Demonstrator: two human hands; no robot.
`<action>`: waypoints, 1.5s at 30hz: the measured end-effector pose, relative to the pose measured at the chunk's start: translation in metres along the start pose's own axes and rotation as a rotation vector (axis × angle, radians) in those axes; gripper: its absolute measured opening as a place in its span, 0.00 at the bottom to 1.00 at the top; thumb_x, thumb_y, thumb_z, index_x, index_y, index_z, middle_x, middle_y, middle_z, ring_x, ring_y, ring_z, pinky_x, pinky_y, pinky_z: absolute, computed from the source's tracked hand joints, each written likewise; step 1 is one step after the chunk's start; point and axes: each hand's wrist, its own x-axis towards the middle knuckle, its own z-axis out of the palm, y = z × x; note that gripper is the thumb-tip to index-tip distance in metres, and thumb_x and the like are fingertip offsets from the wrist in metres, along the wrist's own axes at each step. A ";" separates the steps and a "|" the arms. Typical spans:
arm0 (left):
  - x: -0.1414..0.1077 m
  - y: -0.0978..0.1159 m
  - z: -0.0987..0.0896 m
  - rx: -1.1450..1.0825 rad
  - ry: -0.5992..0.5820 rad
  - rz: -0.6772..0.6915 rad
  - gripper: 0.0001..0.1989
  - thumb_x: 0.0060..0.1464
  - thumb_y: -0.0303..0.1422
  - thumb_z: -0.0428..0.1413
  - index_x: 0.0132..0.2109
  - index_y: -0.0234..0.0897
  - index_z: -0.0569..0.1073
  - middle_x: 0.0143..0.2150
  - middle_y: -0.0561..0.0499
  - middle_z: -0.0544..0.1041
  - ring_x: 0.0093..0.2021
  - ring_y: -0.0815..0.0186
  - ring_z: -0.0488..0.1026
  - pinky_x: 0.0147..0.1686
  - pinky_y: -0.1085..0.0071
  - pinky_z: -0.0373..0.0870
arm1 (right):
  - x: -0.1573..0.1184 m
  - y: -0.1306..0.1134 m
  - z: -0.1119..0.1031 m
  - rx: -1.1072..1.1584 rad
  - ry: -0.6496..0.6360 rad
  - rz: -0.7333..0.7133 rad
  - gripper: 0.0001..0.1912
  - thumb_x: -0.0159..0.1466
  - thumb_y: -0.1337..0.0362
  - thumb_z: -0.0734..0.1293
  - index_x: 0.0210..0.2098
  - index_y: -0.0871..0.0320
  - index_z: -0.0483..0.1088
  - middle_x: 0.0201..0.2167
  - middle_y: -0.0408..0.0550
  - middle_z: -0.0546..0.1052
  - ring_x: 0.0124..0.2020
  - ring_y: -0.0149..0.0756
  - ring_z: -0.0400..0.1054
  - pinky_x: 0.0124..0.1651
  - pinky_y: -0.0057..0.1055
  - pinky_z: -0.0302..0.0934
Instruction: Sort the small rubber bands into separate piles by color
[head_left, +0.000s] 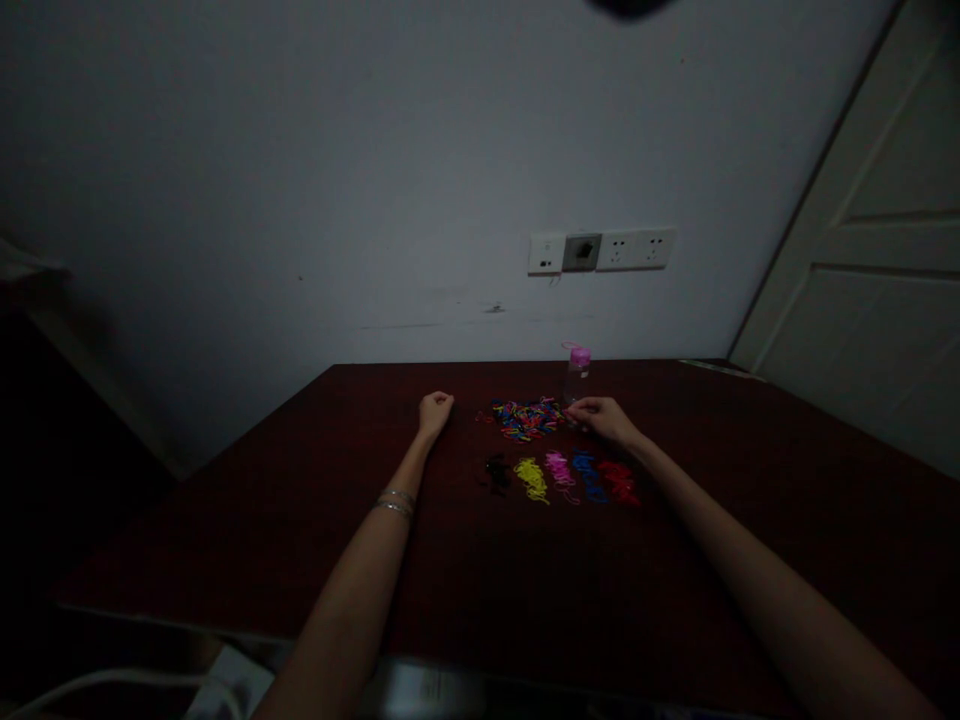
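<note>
A mixed heap of small coloured loops (527, 418), which look like rubber bands, lies on the dark red table (300, 540). In front of it, sorted by colour, are a black pile (497, 472), a yellow pile (532, 480), a pink pile (559, 470), a blue pile (589, 477) and a red pile (619, 482). My left hand (435, 410) rests closed in a loose fist left of the heap. At the heap's right edge, my right hand (604, 419) has thumb and fingers pinched together; whatever they hold is too small to make out.
Just behind my right hand stands a clear bottle (576, 380) with a pink lid. A wall with sockets (634, 250) rises behind the table. To the right is a white door (885, 300). A white cable (127, 677) hangs by the near left edge.
</note>
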 end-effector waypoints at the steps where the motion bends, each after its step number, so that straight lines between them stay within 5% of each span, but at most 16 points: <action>1: 0.000 0.000 0.000 0.007 -0.001 0.003 0.09 0.43 0.32 0.51 0.26 0.32 0.73 0.22 0.51 0.72 0.25 0.69 0.68 0.27 0.76 0.60 | 0.000 0.000 0.000 0.028 -0.005 0.013 0.09 0.49 0.60 0.68 0.23 0.61 0.69 0.18 0.44 0.73 0.18 0.26 0.62 0.20 0.22 0.57; 26: -0.001 0.001 0.000 0.001 -0.005 0.007 0.09 0.43 0.33 0.52 0.26 0.31 0.73 0.22 0.51 0.72 0.25 0.69 0.68 0.27 0.76 0.60 | -0.014 -0.009 -0.002 0.324 -0.026 0.254 0.08 0.46 0.70 0.71 0.27 0.61 0.71 0.23 0.47 0.76 0.23 0.28 0.69 0.21 0.18 0.63; 45: 0.002 -0.005 0.002 0.037 -0.012 0.033 0.10 0.43 0.33 0.51 0.27 0.31 0.74 0.23 0.50 0.73 0.26 0.68 0.68 0.27 0.76 0.61 | -0.019 -0.027 0.000 0.108 -0.090 -0.040 0.18 0.41 0.59 0.72 0.26 0.59 0.62 0.20 0.42 0.72 0.20 0.28 0.64 0.22 0.25 0.57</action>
